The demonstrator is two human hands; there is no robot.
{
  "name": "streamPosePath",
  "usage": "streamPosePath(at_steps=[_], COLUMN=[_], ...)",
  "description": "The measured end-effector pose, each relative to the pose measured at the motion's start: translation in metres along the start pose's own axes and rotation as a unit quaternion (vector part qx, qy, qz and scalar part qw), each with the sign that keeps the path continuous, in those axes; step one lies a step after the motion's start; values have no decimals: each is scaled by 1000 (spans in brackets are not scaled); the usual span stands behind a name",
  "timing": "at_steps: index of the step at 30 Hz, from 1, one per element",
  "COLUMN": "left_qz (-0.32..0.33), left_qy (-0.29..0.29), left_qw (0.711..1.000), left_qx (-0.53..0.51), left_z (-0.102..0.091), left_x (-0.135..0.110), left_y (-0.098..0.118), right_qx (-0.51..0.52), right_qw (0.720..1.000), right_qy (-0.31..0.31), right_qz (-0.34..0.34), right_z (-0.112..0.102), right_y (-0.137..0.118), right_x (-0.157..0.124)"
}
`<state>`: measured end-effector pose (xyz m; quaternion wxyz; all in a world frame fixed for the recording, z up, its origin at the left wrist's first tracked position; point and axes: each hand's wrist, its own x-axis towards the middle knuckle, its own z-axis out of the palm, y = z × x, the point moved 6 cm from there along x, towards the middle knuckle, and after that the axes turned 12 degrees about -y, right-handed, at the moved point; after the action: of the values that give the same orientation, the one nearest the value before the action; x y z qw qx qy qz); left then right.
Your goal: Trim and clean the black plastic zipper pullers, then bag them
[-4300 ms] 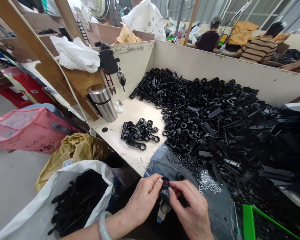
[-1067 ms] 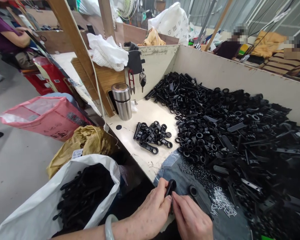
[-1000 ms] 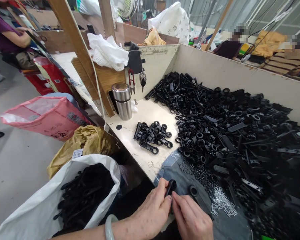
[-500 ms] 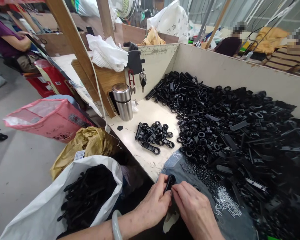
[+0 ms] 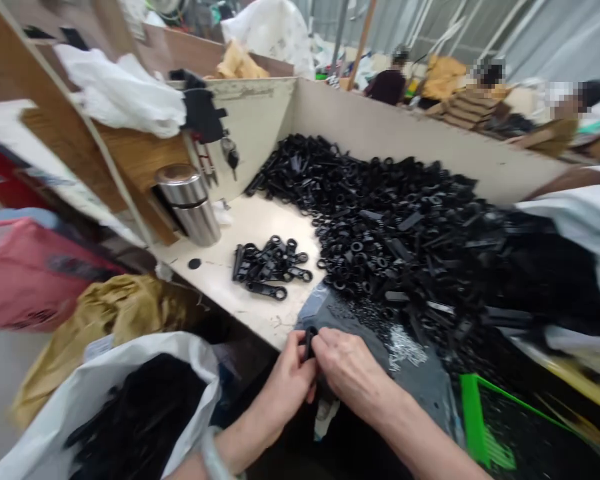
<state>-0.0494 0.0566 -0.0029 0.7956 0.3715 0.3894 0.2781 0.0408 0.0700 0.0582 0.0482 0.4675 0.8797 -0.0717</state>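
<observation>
My left hand (image 5: 291, 373) is closed round a black plastic part (image 5: 309, 341) with a rounded end pointing up, at the table's front edge. The fingers of my right hand (image 5: 347, 367) are bent and pressed together against the same part from the right; whether they also pinch a small piece is hidden. Beyond my hands a small heap of black ring-ended plastic handles (image 5: 270, 267) lies on the pale tabletop (image 5: 240, 310). Silvery metal pins (image 5: 405, 348) lie in a pile on a dark cloth (image 5: 425, 387), right of my right hand.
A big heap of black plastic parts (image 5: 380, 213) fills the walled table's back and right. A steel flask (image 5: 193, 207) stands at the left. Below it is a white sack (image 5: 200, 357) of black parts. A green tray (image 5: 475, 420) sits at lower right. Other people sit beyond the wall.
The view has swung right, bringing the green tray and another person into sight. Both hands still hold the black part together, with my right fingers closer around it.
</observation>
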Motion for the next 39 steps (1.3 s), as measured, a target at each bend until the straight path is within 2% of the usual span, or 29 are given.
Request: streamPosePath(at_steps=[2, 5, 8, 10, 11, 13, 15, 17, 19, 21, 24, 26, 28, 30, 32, 34, 36, 39], left_qz=[-28, -36, -44, -44, -44, -40, -36, -36, -39, -37, -27, -19, -13, -8, -2, 6, 15, 35], left_qy=[-22, -75, -92, -94, -94, -92, -90, -91, -91, -92, -100, -102, -92, -78, -72, -78, -81, -56], left_qw=[999, 995, 992, 992, 992, 994, 994, 994, 994, 994, 994, 994, 995, 996, 997, 995, 993, 993], left_qx=[-8, -49, -71, -72, -68, -52, -40, -39, -45, -44, -36, -34, -33, -30, -35, -56, -80, -98], left_z=[-1, -2, -9, -13, -14, -15, -12, -5, 5, 15, 24, 26, 26, 25, 28, 33, 37, 37], left_x=[1, 3, 6, 9, 11, 15, 17, 18, 19, 19, 19, 19, 19, 17, 15, 12, 8, 5], left_y=[3, 10, 12, 11, 10, 9, 11, 16, 23, 30, 38, 40, 42, 43, 44, 45, 45, 43], right_qx=[-14, -34, -20, 5, 14, 15, 3, -11, -17, -16, -12, -11, 22, 137, 292, 400, 427, 434], right_qw=[1000, 999, 1000, 1000, 999, 987, 955, 925, 915, 915, 908, 898, 893, 896, 898, 889, 880, 855], right_qy=[-12, -22, -18, -2, 14, 64, 121, 152, 158, 164, 199, 242, 299, 330, 272, 198, 192, 251], right_qz=[-8, -9, -13, 4, 34, 145, 270, 349, 370, 368, 369, 368, 337, 263, 184, 106, 84, 129], right_z=[-6, -15, -23, -29, -32, -36, -36, -28, -15, -3, 2, -7, -20, -30, -28, -20, -14, -6], right_y=[-7, -16, -11, 9, 26, 69, 112, 144, 162, 173, 180, 178, 166, 144, 113, 76, 53, 45], right_x=[-4, -8, -8, -11, -15, -35, -66, -95, -111, -115, -115, -117, -121, -120, -107, -88, -74, -59])
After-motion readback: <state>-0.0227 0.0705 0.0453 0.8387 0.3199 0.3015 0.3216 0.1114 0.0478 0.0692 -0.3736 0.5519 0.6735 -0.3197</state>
